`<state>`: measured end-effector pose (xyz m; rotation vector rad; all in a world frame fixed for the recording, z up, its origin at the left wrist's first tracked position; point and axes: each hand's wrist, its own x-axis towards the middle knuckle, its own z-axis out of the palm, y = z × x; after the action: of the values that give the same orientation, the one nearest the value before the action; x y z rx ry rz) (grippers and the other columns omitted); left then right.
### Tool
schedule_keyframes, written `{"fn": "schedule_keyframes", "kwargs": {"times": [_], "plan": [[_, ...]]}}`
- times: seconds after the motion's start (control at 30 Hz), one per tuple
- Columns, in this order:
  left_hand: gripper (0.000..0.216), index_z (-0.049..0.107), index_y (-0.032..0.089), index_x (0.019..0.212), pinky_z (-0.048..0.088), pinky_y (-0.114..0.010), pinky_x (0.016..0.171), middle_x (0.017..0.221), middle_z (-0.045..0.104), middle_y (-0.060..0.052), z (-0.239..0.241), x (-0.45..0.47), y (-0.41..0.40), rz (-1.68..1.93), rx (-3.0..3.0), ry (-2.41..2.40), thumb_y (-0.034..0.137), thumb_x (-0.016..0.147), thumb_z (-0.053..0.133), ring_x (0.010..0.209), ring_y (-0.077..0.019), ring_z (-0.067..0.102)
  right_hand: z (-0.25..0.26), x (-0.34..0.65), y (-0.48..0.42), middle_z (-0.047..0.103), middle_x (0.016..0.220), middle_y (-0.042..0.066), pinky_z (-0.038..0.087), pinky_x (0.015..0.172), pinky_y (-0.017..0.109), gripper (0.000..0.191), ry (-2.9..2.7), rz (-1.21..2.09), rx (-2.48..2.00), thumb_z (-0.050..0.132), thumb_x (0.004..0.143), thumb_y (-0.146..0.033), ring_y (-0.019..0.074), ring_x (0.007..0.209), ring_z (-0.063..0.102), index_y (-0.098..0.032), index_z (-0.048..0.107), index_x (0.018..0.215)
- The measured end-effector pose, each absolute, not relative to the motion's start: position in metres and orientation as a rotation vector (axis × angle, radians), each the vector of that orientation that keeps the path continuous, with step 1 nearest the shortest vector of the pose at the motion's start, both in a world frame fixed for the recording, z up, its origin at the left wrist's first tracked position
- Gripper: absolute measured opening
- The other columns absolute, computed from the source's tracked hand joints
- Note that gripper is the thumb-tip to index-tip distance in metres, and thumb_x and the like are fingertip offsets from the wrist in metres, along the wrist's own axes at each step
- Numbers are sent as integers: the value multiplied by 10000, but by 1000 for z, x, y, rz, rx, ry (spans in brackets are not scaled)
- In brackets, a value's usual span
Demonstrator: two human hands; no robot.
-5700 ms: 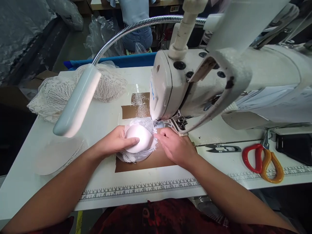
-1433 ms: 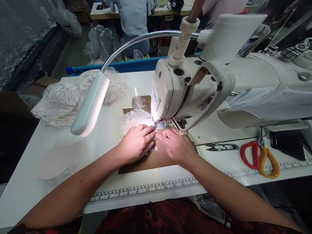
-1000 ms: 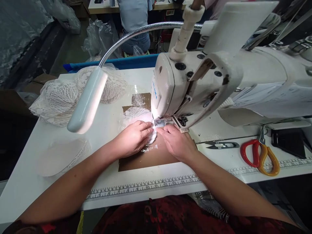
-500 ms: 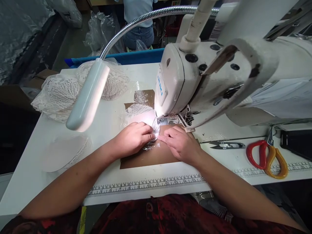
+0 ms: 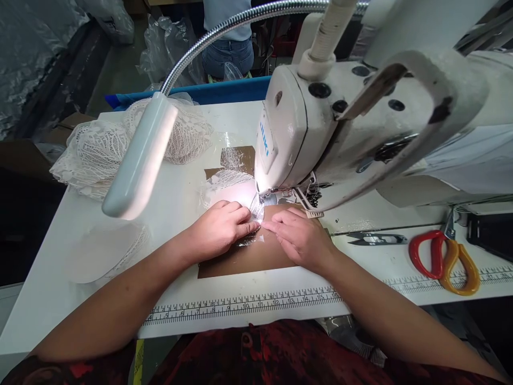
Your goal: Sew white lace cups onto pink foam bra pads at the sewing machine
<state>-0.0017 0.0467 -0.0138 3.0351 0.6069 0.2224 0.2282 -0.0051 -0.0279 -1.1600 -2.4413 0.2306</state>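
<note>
Pressing flat, with outstretched fingers of left hand (image 5: pixel 218 230) and right hand (image 5: pixel 298 238), a lace piece (image 5: pixel 225 182) stretched lengthwise eleven-to-five o'clock.

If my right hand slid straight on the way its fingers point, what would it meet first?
The right hand points left at the lace between the hands, which it seems to touch; just past that, the left hand. Depth is unclear.

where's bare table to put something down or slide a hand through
Bare table between snips and printed ruler, and behind, between lace pile and sewing machine. Crowded under its head: left hand and right hand press a lace piece.
</note>
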Motion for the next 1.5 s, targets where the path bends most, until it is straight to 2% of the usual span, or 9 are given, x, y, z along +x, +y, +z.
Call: {"fn": "schedule_keyframes", "kwargs": {"times": [0.2, 0.37, 0.43, 0.63, 0.83, 1.03, 1.2, 1.37, 1.5], "plan": [[288, 604, 227, 1185, 382, -340, 723, 910, 619, -61, -12, -1, 46, 213, 3007, 637, 212, 942, 449, 814, -203, 504, -29, 225, -6, 642, 859, 46, 366, 645, 293, 371, -2460, 178, -1213, 433, 842, -93, 171, 730, 472, -165, 627, 1149], [292, 579, 172, 1199, 422, -338, 769, 1264, 580, -71, -11, 4, 47, 202, 2985, 668, 206, 949, 432, 980, -215, 524, -28, 222, -7, 626, 849, 59, 348, 671, 297, 363, -2547, 90, -1215, 434, 795, -64, 184, 764, 454, -147, 642, 1081], [304, 576, 158, 1207, 435, -341, 748, 1304, 564, -72, -12, 7, 48, 201, 3019, 718, 222, 952, 422, 964, -216, 530, -28, 222, -7, 623, 864, 67, 342, 685, 298, 352, -2544, 55, -1215, 432, 795, -59, 184, 775, 449, -142, 641, 1065], [325, 605, 125, 1179, 462, -353, 763, 1282, 584, -98, -17, 12, 50, 218, 3050, 750, 242, 956, 401, 902, -213, 536, -28, 220, -8, 616, 829, 51, 315, 676, 298, 330, -2548, 32, -1249, 437, 808, -70, 178, 740, 438, -159, 641, 1052], [359, 571, 90, 1225, 461, -370, 786, 1299, 560, -138, -19, 16, 51, 227, 3044, 786, 230, 941, 403, 890, -223, 537, -23, 216, -7, 643, 898, 67, 297, 647, 304, 361, -2550, -48, -1388, 462, 791, -62, 197, 832, 472, -156, 639, 1091], [338, 581, 103, 1197, 459, -381, 777, 1257, 582, -133, -13, 18, 50, 193, 3016, 900, 224, 928, 416, 838, -225, 519, -26, 213, -1, 659, 884, 54, 307, 640, 319, 420, -2490, -70, -1599, 481, 797, -80, 209, 805, 499, -234, 628, 1159], [331, 573, 120, 1198, 459, -383, 782, 1315, 542, -127, -12, 10, 50, 228, 3026, 923, 227, 943, 393, 907, -234, 531, -35, 217, 0, 655, 931, 62, 317, 600, 299, 477, -2410, -55, -1692, 470, 826, -104, 201, 787, 509, -276, 582, 1256], [344, 544, 127, 1250, 460, -396, 853, 1330, 539, -119, -15, 4, 48, 299, 3002, 679, 201, 948, 397, 1090, -257, 506, -35, 220, 2, 649, 1095, 84, 392, 748, 326, 415, -2372, -66, -1577, 441, 862, -116, 220, 920, 528, -204, 589, 1239], [299, 612, 116, 1154, 465, -397, 890, 1263, 595, -114, -12, 5, 43, 298, 2881, 585, 197, 942, 418, 1121, -247, 510, -30, 219, 2, 664, 1030, 80, 396, 742, 324, 395, -2352, 14, -1584, 446, 865, -124, 218, 894, 544, -209, 599, 1218]]}}
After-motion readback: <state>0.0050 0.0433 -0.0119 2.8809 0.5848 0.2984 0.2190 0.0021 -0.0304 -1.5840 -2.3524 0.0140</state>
